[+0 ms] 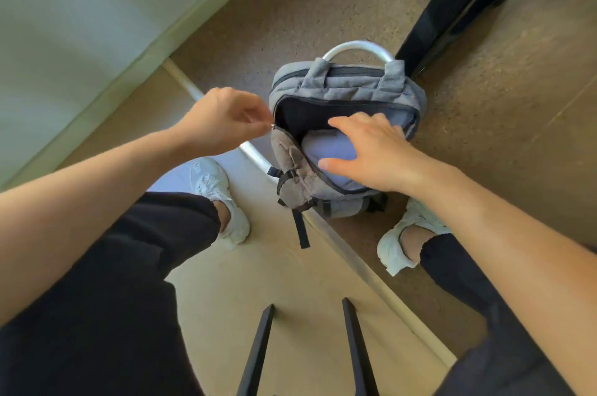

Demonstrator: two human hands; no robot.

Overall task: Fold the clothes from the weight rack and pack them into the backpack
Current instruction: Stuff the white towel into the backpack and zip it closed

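Clothes (329, 148): already inside backpack (342, 85), beneath the flat, pressing right hand (371, 150).
Zipper (274, 126): pinched by left hand (223, 119); closing likely remains.

The lower part of the folded garment (329, 150) is hidden inside the backpack (345, 88), and its right side is covered by the right grip (374, 153), which is laid flat upon it. A metal piece (273, 126), pinched by the left grip (223, 119) at the opening's edge, is too small to be identified. The ends of a silver bar (355, 47) are hidden behind the backpack. A black post (452, 7) is cut off by the upper edge, and two black bars (258, 353) by the lower edge. The right shoe (397, 247) is partly covered by the forearm. Both forearms are cut off by the frame's sides.
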